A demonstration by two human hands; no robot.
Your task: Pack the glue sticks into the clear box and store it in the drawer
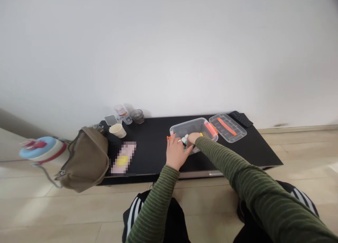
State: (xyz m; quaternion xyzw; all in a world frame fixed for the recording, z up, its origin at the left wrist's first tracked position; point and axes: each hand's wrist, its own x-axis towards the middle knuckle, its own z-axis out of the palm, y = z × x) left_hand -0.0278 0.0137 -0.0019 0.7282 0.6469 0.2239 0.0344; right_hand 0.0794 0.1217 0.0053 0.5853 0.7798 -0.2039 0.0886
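Note:
A clear plastic storage box point(182, 127) with orange latches stands without its lid on the black table. My left hand point(176, 153) lies over its near left corner, fingers spread and thumb apart, touching the rim. Inside the box, my right hand point(193, 137) reaches down among small bottles with white caps point(184, 139). Its fingertips are hidden, so what they touch does not show. Something yellow point(201, 134) shows beside the right wrist. To the right of the box rests the clear lid point(231, 132) with its orange handle.
On the black table point(150, 144) are a keyboard-like black object point(241, 118), a paper cup point(118, 130), a white spray bottle point(123, 113), a glass bowl point(137, 116) and a blurred pink packet point(124, 157). A brown bag point(84, 158) and a blue-lidded bottle point(43, 149) are at left.

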